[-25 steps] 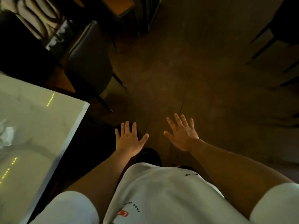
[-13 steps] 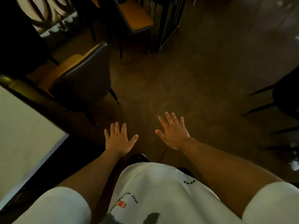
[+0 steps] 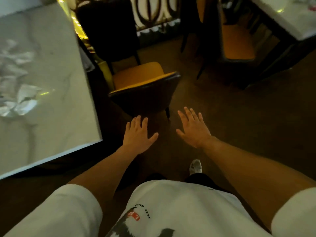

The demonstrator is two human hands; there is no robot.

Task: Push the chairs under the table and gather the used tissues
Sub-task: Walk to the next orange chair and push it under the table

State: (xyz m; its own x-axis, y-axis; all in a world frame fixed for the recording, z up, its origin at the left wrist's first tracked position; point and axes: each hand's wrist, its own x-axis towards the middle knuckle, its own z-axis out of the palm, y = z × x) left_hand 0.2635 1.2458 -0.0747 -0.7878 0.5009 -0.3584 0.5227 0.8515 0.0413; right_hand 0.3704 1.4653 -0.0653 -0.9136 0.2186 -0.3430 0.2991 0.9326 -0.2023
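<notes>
A chair (image 3: pixel 145 98) with a dark backrest and an orange seat stands pulled out beside the right edge of the white marble table (image 3: pixel 56 103). Its backrest faces me. My left hand (image 3: pixel 138 134) hovers just short of the backrest, fingers straight, holding nothing. My right hand (image 3: pixel 193 128) is spread flat to the right of the chair, also empty. Several crumpled white tissues (image 3: pixel 18 82) lie on the table's left part. A second dark chair (image 3: pixel 109 26) stands farther along the same table edge.
Another orange-seated chair (image 3: pixel 237 41) stands at the upper right beside a second white table (image 3: pixel 289 16). A patterned partition (image 3: pixel 153 12) runs along the back. Dark wooden floor (image 3: pixel 248 125) lies open to my right. My shoe (image 3: pixel 195 166) shows below my hands.
The view has swung left and I have stepped closer, so the table with tissues fills the left side. The chair's backrest now sits just ahead of my hands, which stay flat and empty.
</notes>
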